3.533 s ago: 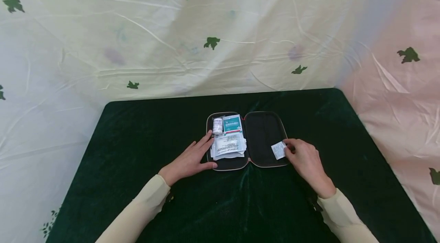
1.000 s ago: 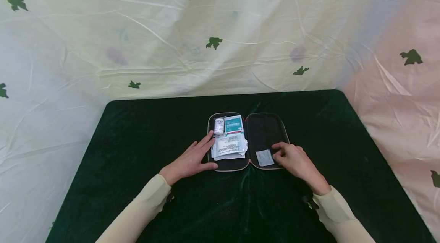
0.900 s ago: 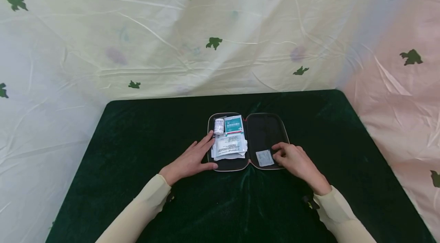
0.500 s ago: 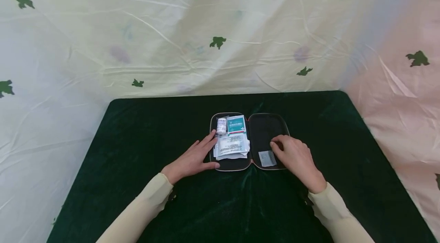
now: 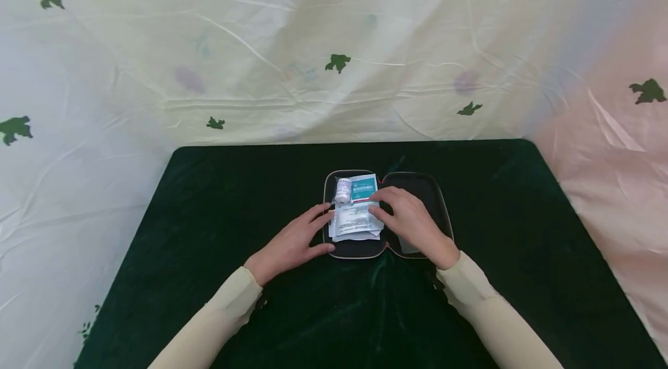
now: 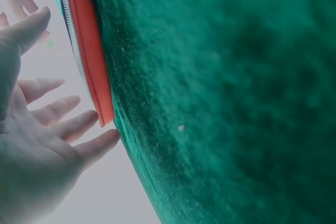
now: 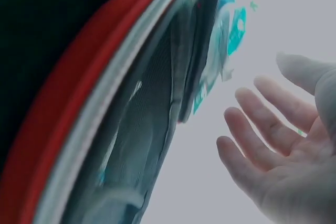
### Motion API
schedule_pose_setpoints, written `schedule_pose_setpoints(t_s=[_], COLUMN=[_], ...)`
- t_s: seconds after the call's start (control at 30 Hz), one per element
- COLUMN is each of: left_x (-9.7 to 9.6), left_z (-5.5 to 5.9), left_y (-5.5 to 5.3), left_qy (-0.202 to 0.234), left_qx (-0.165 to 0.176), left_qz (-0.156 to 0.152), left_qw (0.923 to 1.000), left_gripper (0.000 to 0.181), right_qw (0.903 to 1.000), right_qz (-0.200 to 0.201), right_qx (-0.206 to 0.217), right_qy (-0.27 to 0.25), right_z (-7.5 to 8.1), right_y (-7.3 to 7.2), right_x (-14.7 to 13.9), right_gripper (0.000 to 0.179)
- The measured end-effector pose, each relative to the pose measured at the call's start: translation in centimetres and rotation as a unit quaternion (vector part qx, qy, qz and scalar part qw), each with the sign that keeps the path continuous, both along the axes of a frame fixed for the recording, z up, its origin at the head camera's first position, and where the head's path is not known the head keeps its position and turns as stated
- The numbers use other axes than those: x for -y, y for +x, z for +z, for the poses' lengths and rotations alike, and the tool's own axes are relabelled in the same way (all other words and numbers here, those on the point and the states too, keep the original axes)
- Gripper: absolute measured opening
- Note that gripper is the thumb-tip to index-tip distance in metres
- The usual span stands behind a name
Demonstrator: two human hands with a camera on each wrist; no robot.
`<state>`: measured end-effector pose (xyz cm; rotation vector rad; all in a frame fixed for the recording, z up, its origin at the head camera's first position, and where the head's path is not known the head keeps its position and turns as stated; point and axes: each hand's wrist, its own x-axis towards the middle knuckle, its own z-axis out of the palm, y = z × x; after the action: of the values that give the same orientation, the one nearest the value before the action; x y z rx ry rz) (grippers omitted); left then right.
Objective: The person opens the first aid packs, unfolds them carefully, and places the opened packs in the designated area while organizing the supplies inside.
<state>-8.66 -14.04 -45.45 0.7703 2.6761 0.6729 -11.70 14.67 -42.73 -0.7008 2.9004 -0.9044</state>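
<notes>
A zip case with black lining lies unzipped and spread flat in the head view; its sides look red in both wrist views. In its left half are a small white bottle, a teal and white packet and a pile of white packets. My left hand rests at the left rim, fingers extended. Over the packets' right edge hovers my right hand, fingers loosely bent; in the right wrist view nothing is in it. Partly hidden under that hand, a small pale packet lies in the right half.
Dark green velvet cloth covers the table around the case. A pale curtain with leaf prints hangs behind and at both sides. The right half has a mesh pocket, seen in the right wrist view.
My right hand set the small packet down in the case's right half, let go and moved left over the white packets. The left hand stays at the left rim.
</notes>
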Motion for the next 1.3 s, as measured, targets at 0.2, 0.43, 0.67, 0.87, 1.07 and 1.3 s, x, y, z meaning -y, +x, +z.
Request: schedule_pose_setpoints(t_s=[0.2,0.43,0.67,0.87,1.07,1.3], left_x=[0.1,0.0,0.2,0.3,0.3,0.7], left_z=[0.0,-0.1,-0.3,-0.4,-0.4,-0.4], left_y=[0.1,0.2,0.2,0.1,0.2,0.4], left_qy=[-0.002,-0.021,-0.027,-0.011,0.005,0.017], left_qx=[-0.029,-0.005,-0.001,0.008,0.033,0.053], left_qz=[-0.055,-0.081,-0.08,-0.065,-0.035,0.002], left_qw=[0.9981,0.9965,0.9964,0.9978,0.9988,0.9984], left_gripper=[0.064,0.063,0.063,0.066,0.073,0.079], right_qw=[0.9985,0.9943,0.9888,0.985,0.9875,0.9907], right_qz=[0.035,0.062,0.08,0.083,0.069,0.03], right_qx=[0.026,0.038,0.016,0.016,0.068,0.126], right_qy=[0.034,0.078,0.125,0.151,0.125,0.04], right_z=[-0.4,-0.9,-0.9,-0.8,-0.2,0.2], right_y=[-1.1,-1.6,-1.7,-1.8,-2.1,-2.3], right_x=[1.6,2.4,3.0,3.4,3.6,2.6], right_gripper=[0.032,0.036,0.037,0.033,0.024,0.006])
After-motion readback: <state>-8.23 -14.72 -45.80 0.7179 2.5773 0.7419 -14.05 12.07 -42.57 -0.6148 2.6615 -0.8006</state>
